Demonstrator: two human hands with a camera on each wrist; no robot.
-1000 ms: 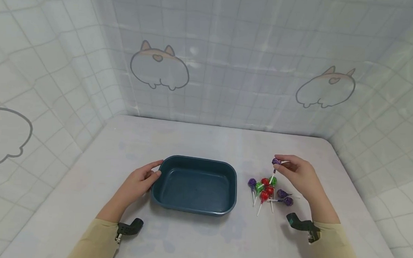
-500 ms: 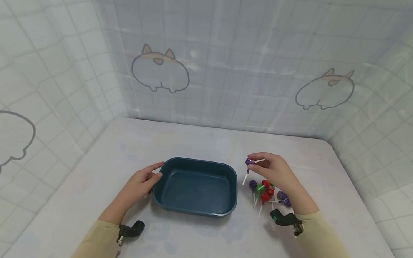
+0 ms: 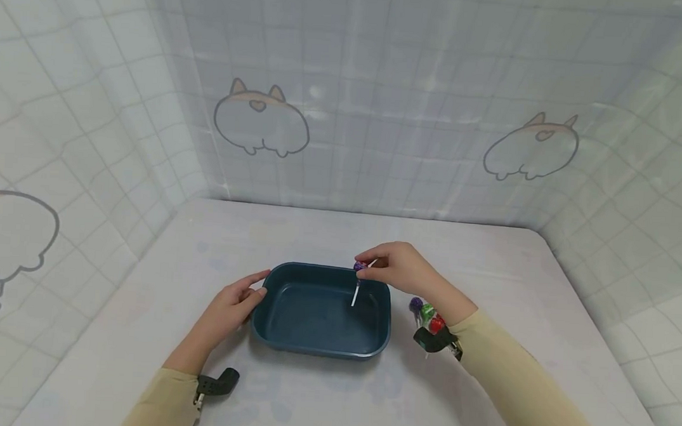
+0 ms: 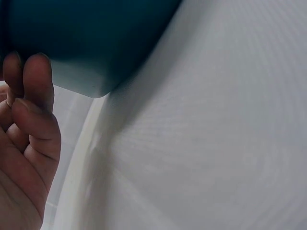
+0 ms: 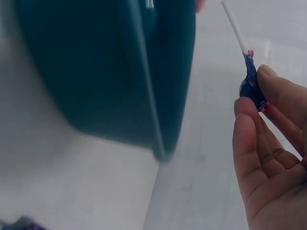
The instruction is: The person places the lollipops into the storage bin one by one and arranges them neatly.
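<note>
My right hand point(image 3: 403, 266) pinches a purple-wrapped lollipop point(image 3: 360, 266) by its candy end, above the far right part of a dark teal rectangular tub point(image 3: 319, 353). The lollipop's white stick points down in the head view. From the right wrist, the wrapper point(image 5: 250, 88) shows between thumb and fingertips, apart from the tub wall point(image 5: 96, 96). My left hand point(image 3: 231, 308) grips the tub's left side at the rim. In the left wrist view, curled fingers point(image 4: 38, 79) touch the tub's outer wall point(image 4: 86, 38). No lollipops show on the tub's floor.
Right of the tub lies a pile of lollipops, among them a purple one point(image 3: 416, 304), a green one point(image 3: 427, 312) and a red one point(image 3: 436, 324). My right forearm and its wrist camera point(image 3: 434, 340) hide the others. A tiled-pattern curtain point(image 3: 367, 144) encloses the table.
My right hand has carried the purple lollipop leftward from above the pile to over the tub. The left hand stays at the tub's left side.
</note>
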